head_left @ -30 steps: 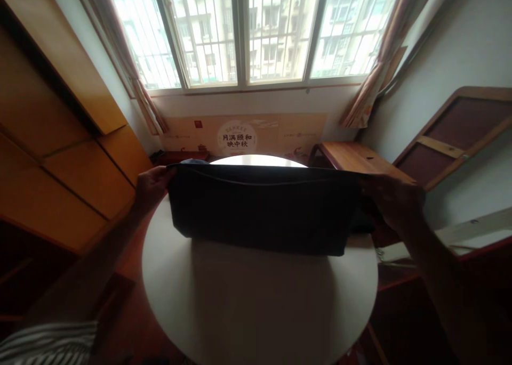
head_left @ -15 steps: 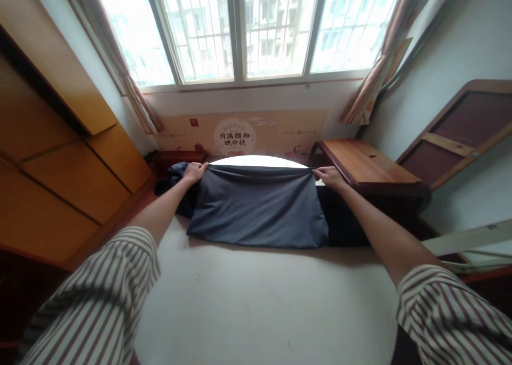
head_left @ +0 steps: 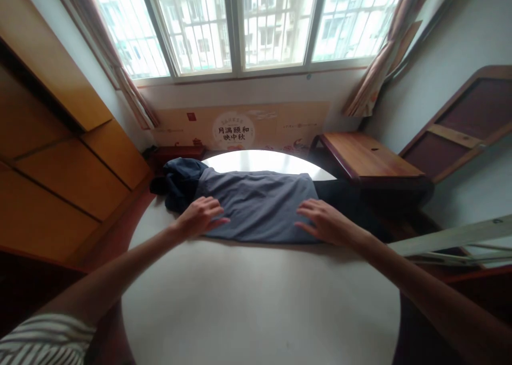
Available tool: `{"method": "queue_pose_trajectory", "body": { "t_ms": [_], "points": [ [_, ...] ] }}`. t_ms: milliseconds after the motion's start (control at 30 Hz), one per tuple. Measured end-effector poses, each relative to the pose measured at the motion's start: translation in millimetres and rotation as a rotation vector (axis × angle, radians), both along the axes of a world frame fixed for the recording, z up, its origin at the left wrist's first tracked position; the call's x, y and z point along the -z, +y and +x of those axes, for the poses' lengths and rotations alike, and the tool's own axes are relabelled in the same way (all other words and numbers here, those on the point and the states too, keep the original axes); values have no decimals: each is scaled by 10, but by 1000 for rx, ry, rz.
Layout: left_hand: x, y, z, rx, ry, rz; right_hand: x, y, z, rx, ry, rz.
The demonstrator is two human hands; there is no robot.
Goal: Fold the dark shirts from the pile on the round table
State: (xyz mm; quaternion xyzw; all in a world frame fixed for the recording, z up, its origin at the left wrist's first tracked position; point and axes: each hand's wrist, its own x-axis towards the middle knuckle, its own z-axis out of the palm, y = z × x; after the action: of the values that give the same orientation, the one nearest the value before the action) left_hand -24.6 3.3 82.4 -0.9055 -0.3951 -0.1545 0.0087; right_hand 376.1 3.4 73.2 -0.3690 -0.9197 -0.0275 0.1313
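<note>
A grey-blue piece of cloth (head_left: 256,205), probably a garment, lies flat across a white round table (head_left: 260,301), with light wrinkles on it. Over its left part is my left hand (head_left: 202,216), fingers loosely apart and holding nothing. My right hand (head_left: 322,220) is over the right part, its fingers also apart and bare. Whether the fingertips touch the cloth I cannot tell. Bunched dark navy fabric (head_left: 182,181) sits at the cloth's left end. More dark fabric (head_left: 340,194) extends from its right side, partly behind my right forearm.
A wooden desk (head_left: 372,154) stands beyond the table at the right. Orange-brown cabinets (head_left: 72,173) line the left side. A pale bar or rail (head_left: 448,240) runs close to the table's right edge. Behind are a printed board (head_left: 264,128) and a barred window (head_left: 240,29).
Both hands have let go of the cloth's far corners and drawn back toward me. The cloth, held up at its far edge before, now lies flat on the table.
</note>
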Motion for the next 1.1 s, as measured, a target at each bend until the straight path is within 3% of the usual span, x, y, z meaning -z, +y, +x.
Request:
{"method": "queue_pose_trajectory", "body": {
  "t_ms": [67, 167, 433, 567, 700, 800, 900, 1000, 1100],
  "points": [
    [188, -304, -19, 136, 151, 71, 112, -390, -25, -84, -78, 63],
    [363, -504, -11, 136, 261, 127, 260, -668, -68, -88, -133, 175],
    [448, -411, 41, -55, 330, 29, 367, -619, -134, 39, -290, 282],
    [410, -669, -67, -43, 287, 43, 364, -834, -76, 6, -249, 286],
    [375, -1170, -173, 27, 266, -19, 429, -1276, -22, -75, -167, 290],
    [328, -1616, -213, 45, 276, -122, 515, -1676, 12, -131, -118, 286],
    [181, -1961, -214, 37, 240, -304, 562, -1976, 61, -175, -75, 266],
    [-19, -2002, -153, 90, 145, -465, 535, -2109, 49, -163, -35, 226],
    [-115, -1629, -3, 116, 31, -443, 471, -2144, -130, -139, 0, 133]
  ]
}}
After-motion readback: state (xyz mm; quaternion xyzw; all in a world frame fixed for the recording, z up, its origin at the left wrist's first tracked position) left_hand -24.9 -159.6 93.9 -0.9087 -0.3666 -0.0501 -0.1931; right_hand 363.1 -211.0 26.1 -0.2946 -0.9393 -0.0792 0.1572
